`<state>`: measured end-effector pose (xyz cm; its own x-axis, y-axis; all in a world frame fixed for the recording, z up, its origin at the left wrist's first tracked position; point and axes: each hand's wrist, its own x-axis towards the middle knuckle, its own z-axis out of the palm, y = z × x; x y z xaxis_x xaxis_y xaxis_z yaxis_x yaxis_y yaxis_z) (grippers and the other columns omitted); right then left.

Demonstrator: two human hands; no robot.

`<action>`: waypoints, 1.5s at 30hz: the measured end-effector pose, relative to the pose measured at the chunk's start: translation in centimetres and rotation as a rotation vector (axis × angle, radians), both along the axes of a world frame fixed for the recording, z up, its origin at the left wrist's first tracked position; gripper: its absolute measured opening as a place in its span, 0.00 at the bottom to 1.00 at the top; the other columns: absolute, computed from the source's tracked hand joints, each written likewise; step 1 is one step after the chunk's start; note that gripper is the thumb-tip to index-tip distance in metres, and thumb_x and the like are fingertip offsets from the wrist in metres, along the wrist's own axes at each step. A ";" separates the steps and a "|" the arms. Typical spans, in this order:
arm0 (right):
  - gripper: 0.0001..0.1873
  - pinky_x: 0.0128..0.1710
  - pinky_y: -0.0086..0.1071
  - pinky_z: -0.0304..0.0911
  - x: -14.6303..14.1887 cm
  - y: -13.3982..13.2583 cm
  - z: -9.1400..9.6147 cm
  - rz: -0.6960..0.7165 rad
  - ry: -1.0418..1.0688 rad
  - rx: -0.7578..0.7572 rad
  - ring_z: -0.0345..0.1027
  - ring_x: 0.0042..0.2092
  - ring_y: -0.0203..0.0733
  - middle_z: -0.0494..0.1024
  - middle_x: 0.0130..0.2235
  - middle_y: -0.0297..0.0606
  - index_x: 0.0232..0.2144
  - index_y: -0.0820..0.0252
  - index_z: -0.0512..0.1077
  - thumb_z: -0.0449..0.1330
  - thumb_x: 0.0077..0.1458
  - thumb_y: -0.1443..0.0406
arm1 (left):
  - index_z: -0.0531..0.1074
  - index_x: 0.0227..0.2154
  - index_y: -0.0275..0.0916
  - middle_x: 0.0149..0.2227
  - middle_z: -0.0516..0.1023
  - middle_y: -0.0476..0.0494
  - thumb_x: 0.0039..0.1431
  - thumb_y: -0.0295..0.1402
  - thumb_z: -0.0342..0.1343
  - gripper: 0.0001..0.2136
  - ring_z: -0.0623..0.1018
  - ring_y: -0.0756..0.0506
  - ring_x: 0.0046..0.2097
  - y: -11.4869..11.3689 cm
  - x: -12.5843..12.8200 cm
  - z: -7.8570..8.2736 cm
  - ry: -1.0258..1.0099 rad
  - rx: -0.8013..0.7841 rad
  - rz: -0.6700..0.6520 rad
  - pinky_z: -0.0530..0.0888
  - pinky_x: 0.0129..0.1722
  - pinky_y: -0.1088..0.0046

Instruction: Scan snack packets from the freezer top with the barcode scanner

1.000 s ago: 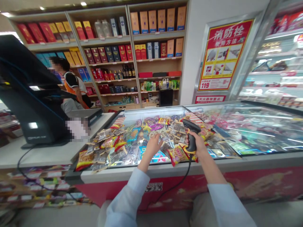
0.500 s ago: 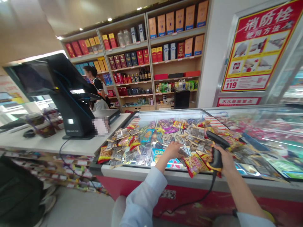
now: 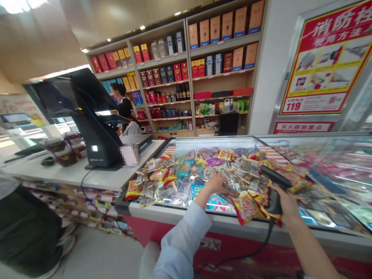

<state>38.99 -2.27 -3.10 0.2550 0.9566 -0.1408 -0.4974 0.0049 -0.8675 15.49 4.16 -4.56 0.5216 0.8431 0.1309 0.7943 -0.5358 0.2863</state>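
My right hand (image 3: 287, 205) is wrapped round the grip of a black barcode scanner (image 3: 275, 177) with yellow trim, its cord hanging down in front. My left hand (image 3: 215, 183) is closed on the edge of a small clear-and-brown snack packet (image 3: 231, 190), low over the pile. Between the two hands lies a red and yellow snack bag (image 3: 246, 208) at the front edge of the glass top. Many small snack packets (image 3: 162, 190) are spread over the glass of the chest freezer (image 3: 168, 211).
To the left, a white counter (image 3: 109, 177) bears a black checkout terminal (image 3: 101, 143) and several tubs (image 3: 65, 155). Shelves (image 3: 190, 77) of boxes stand behind, with a person (image 3: 128, 110) near them. Another person's dark trousers (image 3: 27, 228) show at lower left.
My view has shifted slightly, moving the scene right. The packet at my left fingers now shows more plainly and sticks out toward the scanner. The scanner stays in my right hand.
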 end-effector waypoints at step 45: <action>0.17 0.12 0.28 0.59 -4.9 -0.4 2.8 0.305 -0.372 0.173 0.60 0.14 0.35 0.70 0.16 0.31 0.23 0.60 0.68 0.67 0.40 0.54 | 0.47 0.66 0.42 0.65 0.60 0.39 0.46 0.17 0.56 0.43 0.62 0.43 0.65 1.0 -0.5 3.9 -1.121 0.254 0.359 0.59 0.63 0.65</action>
<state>34.06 -2.69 -0.33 -0.0364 0.9966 0.0735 -0.1560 0.0670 -0.9855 14.96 5.15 -0.71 -0.2477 0.8013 0.5445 0.2870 -0.4761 0.8312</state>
